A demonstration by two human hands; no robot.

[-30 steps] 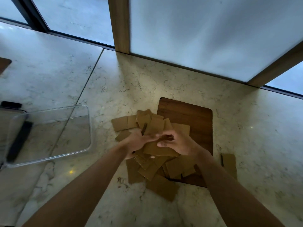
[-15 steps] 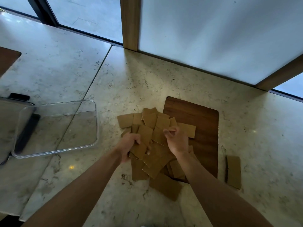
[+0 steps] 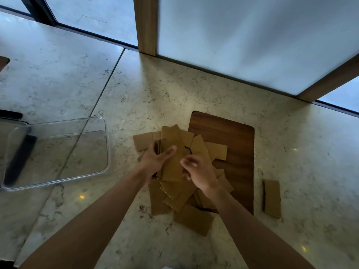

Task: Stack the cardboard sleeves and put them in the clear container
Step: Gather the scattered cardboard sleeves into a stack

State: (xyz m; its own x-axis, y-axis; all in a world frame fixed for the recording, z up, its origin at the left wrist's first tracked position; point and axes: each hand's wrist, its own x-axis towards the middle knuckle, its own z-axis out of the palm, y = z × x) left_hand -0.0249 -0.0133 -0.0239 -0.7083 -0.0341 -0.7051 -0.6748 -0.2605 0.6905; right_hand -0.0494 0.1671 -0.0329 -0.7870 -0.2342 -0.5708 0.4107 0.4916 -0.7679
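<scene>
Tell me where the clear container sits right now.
In the head view, the clear container sits empty on the marble counter, left of the sleeve pile and beyond the left hand.

Both forearms reach forward; left hand (image 3: pixel 155 162) fingers clamp closed, right hand (image 3: pixel 198 171) fingers curl loosely.

Sleeves (image 3: pixel 180 193) on board (image 3: pixel 229 136), container (image 3: pixel 58 148) left.

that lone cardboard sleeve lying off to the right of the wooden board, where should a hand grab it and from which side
Grip the lone sleeve across its narrow width, pinching its two long edges near the middle, and come from above with the right hand. It lies flat on the marble counter, apart from the pile, its long axis running roughly toward and away from the person.
</scene>
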